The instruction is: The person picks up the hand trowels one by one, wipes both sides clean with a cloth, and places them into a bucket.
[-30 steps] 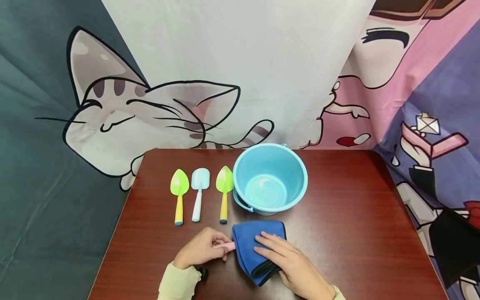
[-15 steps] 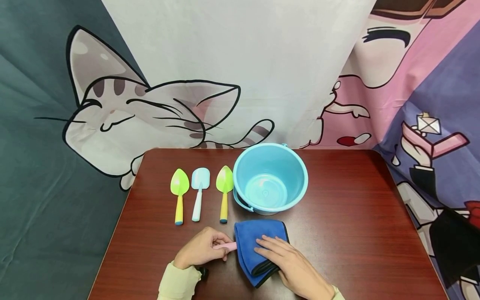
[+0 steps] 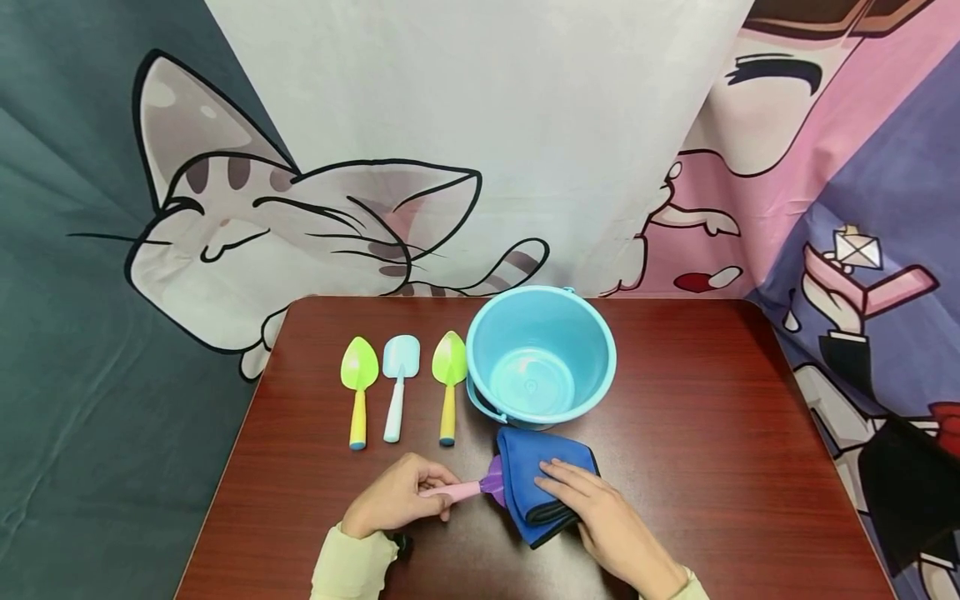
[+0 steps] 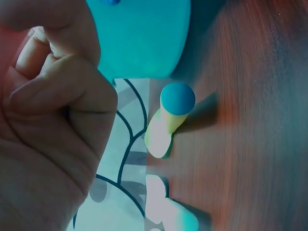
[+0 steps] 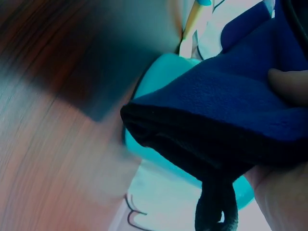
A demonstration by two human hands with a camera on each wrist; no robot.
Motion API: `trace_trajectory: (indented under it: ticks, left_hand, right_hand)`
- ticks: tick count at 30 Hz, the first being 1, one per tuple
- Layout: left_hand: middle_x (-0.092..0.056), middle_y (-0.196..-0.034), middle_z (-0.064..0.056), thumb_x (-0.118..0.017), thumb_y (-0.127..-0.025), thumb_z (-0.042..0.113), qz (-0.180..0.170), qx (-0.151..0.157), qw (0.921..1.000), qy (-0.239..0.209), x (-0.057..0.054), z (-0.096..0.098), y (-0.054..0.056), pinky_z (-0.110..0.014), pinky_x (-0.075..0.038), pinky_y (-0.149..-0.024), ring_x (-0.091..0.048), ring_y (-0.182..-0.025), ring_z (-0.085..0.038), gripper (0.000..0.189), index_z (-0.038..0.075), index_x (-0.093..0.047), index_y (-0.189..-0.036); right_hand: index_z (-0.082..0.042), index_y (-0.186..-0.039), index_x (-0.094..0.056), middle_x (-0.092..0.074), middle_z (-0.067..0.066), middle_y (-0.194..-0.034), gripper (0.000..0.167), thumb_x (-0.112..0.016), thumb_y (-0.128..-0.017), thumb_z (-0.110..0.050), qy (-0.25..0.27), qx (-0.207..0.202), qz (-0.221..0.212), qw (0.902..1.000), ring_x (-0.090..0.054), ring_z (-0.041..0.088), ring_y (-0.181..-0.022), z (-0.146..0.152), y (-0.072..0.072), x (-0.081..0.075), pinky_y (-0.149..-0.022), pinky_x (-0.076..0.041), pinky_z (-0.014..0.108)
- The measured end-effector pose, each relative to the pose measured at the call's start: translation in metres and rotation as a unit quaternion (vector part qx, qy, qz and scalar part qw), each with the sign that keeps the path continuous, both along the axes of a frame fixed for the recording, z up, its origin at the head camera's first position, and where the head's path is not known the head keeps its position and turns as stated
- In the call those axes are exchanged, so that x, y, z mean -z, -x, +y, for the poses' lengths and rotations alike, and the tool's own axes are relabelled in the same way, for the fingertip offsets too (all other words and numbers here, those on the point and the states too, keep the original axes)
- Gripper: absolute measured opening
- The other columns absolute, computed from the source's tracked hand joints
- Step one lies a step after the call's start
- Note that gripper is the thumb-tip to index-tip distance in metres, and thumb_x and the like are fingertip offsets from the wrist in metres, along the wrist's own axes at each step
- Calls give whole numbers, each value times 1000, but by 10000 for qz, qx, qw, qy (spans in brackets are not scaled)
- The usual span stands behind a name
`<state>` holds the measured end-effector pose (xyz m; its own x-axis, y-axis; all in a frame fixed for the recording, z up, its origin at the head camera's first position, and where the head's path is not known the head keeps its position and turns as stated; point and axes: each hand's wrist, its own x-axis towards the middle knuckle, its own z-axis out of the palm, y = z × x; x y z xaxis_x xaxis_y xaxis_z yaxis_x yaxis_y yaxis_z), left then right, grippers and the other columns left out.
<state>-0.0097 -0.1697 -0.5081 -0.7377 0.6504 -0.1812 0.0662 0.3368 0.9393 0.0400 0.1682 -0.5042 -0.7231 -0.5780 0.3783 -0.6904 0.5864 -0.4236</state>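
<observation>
My left hand (image 3: pixel 405 493) grips the pink handle of a toy trowel (image 3: pixel 462 490). The purple blade shows only at its near end; a folded blue cloth (image 3: pixel 543 471) with black edging hides the rest. My right hand (image 3: pixel 600 517) holds that cloth, fingers laid along its top. Seen from the right wrist, the cloth (image 5: pixel 211 96) sags between a finger or thumb tip and the palm, with a black loop hanging from it. In the left wrist view the left hand (image 4: pixel 53 106) has curled fingers, and the trowel itself is hard to make out.
A light blue bucket (image 3: pixel 480 333) stands just beyond the cloth, its handle lowered on the left. Left of it lie a green trowel with yellow handle (image 3: pixel 448 392), a pale blue shovel (image 3: pixel 401 367) and another green trowel (image 3: pixel 359 375). A printed curtain (image 3: pixel 480 100) hangs behind the table.
The right hand and cloth have shifted right and slightly away, uncovering part of the trowel's purple blade. The left hand has barely moved and keeps its grip on the handle.
</observation>
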Motion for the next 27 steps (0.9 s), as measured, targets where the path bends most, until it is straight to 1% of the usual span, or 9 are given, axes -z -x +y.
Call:
trace_trajectory:
  ticks: [4,6,7,11,15,16,18,23,27]
  left_hand:
    - [-70,-68,7,-63,-88,0,-35,5,10000,-40,-1,-5,0,-17,-41,-54,-59,-62,-2,17,2,-75,-99]
    - [-70,-68,7,-62,-87,-1,-75,7,10000,-32,-1,-8,0,-16,-39,-53,-57,-61,-1,18,4,-76,-99]
    - [-70,-67,7,-63,-87,0,-71,2,10000,-7,-2,-10,0,-16,-38,-52,-56,-60,-1,18,6,-76,-98]
    - [-70,-67,4,-63,-89,1,-24,-42,9999,97,-2,-19,0,-17,-37,-50,-53,-57,0,19,14,-75,-96]
    - [-69,-67,2,-63,-93,5,43,-176,9997,144,-7,-32,0,-17,-35,-46,-47,-52,0,14,9,-75,-98]
    - [-69,-67,3,-62,-95,6,80,-218,9996,181,-8,-35,0,-17,-35,-46,-46,-52,0,13,8,-75,-98]
    - [-69,-68,4,-63,-95,8,156,-338,9990,261,-13,-42,1,-18,-37,-47,-50,-53,-2,12,6,-75,-99]
    - [-68,-68,10,-66,-95,13,543,-710,9934,722,-29,-60,4,-21,-42,-53,-56,-60,-5,10,17,-75,-97]
    - [-68,-69,10,-67,-96,16,870,-1047,9852,1044,-45,-73,7,-22,-40,-52,-49,-55,-4,9,21,-74,-98]
  right_hand:
    - [-16,-136,-63,-60,5,-138,76,-52,-69,18,-18,147,-156,9998,-57,26,-126,9,0,0,-112,-32,25]
    - [-15,-135,-64,-60,4,-137,72,-51,-72,17,-2,248,-194,9995,-59,25,-124,14,0,-2,-113,-29,20]
    - [-16,-135,-64,-60,4,-136,71,-50,-73,16,-7,311,-217,9993,-59,25,-123,17,0,-3,-113,-24,17]
    - [-15,-135,-63,-61,4,-135,67,-50,-76,14,22,536,-209,9983,-61,26,-120,29,-1,-6,-112,-21,13]
    - [-16,-136,-63,-61,3,-136,69,-51,-75,15,-35,744,-224,9970,-60,24,-121,42,-1,-9,-112,-20,12]
    - [-16,-136,-63,-61,3,-136,71,-51,-74,15,-38,789,-198,9967,-60,24,-120,45,-1,-10,-111,-20,11]
    - [-16,-136,-63,-61,1,-136,74,-51,-72,17,-44,867,-158,9961,-60,23,-120,49,-1,-11,-110,-21,10]
    - [-15,-135,-64,-63,1,-134,77,-51,-67,18,-49,1022,39,9947,-61,24,-117,59,1,-14,-108,-23,9]
    - [-14,-134,-64,-64,2,-131,75,-50,-67,18,-39,1130,57,9936,-61,24,-116,65,3,-15,-108,-21,7]
